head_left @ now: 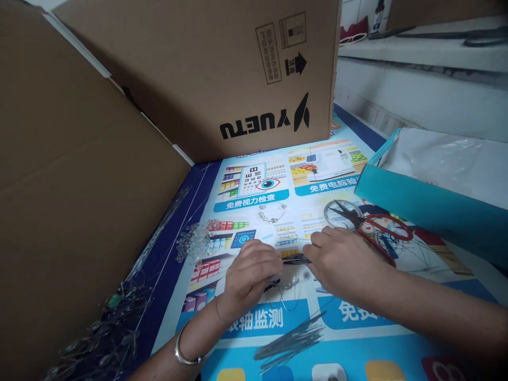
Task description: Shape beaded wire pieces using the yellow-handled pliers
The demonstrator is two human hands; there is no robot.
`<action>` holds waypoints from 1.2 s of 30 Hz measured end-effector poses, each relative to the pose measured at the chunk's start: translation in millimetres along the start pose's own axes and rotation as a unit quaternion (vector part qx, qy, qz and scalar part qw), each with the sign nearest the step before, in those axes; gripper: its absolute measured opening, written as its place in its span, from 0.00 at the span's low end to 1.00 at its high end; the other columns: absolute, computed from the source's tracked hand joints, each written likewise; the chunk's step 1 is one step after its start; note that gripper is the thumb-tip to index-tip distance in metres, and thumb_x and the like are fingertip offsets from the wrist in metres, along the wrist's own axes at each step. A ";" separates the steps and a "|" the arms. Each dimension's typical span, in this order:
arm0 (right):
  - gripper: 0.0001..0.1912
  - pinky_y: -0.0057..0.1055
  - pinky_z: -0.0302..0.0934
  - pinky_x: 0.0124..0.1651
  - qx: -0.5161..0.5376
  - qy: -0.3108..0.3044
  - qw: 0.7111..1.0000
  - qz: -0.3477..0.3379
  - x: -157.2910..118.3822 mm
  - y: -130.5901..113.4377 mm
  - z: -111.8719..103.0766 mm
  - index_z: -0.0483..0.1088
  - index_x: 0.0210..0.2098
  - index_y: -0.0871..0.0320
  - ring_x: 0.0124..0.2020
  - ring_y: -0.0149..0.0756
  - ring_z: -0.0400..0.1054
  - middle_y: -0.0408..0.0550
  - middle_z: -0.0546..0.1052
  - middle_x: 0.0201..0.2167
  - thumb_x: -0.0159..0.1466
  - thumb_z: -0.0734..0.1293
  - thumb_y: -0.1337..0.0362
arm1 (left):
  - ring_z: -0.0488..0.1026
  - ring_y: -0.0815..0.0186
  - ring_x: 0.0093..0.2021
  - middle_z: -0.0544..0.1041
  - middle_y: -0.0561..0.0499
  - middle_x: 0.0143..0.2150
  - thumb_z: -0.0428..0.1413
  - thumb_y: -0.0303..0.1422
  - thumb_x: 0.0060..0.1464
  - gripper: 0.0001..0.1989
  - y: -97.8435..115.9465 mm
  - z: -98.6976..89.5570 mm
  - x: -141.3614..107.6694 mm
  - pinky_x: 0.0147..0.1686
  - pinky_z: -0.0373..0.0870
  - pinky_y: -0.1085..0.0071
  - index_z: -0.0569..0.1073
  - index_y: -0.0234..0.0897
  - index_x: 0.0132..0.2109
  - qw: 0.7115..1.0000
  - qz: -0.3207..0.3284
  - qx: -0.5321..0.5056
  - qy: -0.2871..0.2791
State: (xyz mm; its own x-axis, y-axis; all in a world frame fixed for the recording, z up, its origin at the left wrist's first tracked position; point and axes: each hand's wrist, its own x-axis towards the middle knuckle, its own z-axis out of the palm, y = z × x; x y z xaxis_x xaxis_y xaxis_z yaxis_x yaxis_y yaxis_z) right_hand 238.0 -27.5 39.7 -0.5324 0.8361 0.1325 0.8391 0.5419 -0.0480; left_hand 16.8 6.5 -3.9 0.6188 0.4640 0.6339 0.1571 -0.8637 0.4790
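My left hand, with a silver bangle on its wrist, is closed at the middle of the printed mat; what its fingers pinch is mostly hidden. A beaded wire hangs in loops just below it. My right hand is closed around dark pliers, whose jaws point left toward my left fingers. Beyond the hands lies a ring of wire with clear beads. A pile of clear beads sits to the left. Short grey wires lie in a bundle nearer to me.
Red-handled scissors rest over a wire coil right of my right hand. A teal box stands at the right. Large cardboard walls the back and left. Beaded wire pieces lie at the lower left.
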 end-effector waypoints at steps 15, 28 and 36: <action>0.07 0.32 0.44 0.30 0.004 -0.014 1.000 -0.008 0.1 -2.1 0.6 0.68 0.28 0.57 0.30 0.36 0.61 0.48 0.71 0.27 0.60 0.59 0.67 | 0.71 0.62 0.41 0.76 0.47 0.36 0.52 0.22 0.52 0.12 0.5 2.8 -0.5 0.42 0.66 0.61 0.71 0.39 0.43 1.000 0.002 0.011 0.003; 0.10 0.25 0.51 0.26 0.412 0.039 0.900 0.138 19.2 6.8 39.8 0.67 0.27 0.57 0.26 0.29 0.61 0.41 0.68 0.23 0.59 0.62 0.57 | 0.70 0.65 0.39 0.74 0.50 0.36 0.53 0.27 0.53 0.05 0.4 9.1 1.3 0.42 0.64 0.67 0.73 0.38 0.37 0.934 -0.294 -0.070 0.188; 0.05 0.25 0.52 0.29 0.459 0.087 0.874 0.132 30.9 -13.7 40.2 0.68 0.27 0.58 0.26 0.29 0.60 0.41 0.67 0.23 0.57 0.62 0.65 | 0.69 0.67 0.36 0.73 0.51 0.33 0.53 0.32 0.54 0.04 1.2 16.1 4.0 0.39 0.64 0.72 0.71 0.36 0.36 0.865 -0.390 -0.216 0.229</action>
State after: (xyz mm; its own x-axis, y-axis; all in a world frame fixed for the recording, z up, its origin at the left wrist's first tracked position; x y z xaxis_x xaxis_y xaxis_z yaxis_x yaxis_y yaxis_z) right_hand 205.6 -5.6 4.7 -0.2418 0.9600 0.1409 0.4452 0.2388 -0.8630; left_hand 31.9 4.2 -10.5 0.0682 0.9875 0.1418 0.0263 -0.1439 0.9892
